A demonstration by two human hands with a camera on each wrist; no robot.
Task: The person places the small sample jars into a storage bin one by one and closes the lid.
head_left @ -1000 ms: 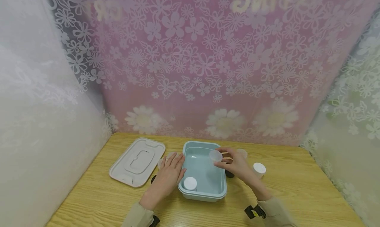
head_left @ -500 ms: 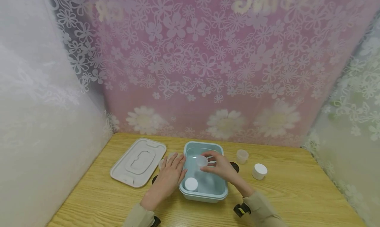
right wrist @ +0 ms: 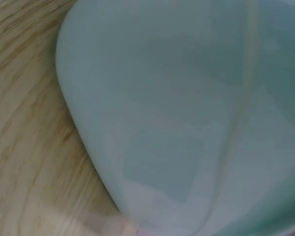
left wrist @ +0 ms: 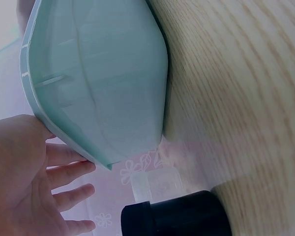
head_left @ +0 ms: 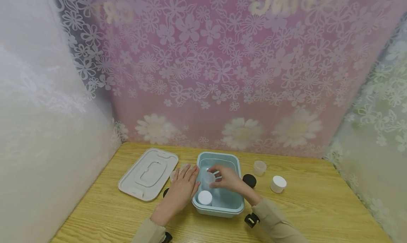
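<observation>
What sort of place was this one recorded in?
Probably a small screened-off tabletop booth, perhaps set up for recording: a yellowish wood-grain table, a pink flower-patterned sheet hanging behind it, and pale whitish sheets closing in both sides.

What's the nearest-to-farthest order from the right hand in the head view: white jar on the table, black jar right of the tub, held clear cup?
1. Clear cup, held in the right hand.
2. Black jar, right of the tub.
3. White jar, farther right.
</observation>
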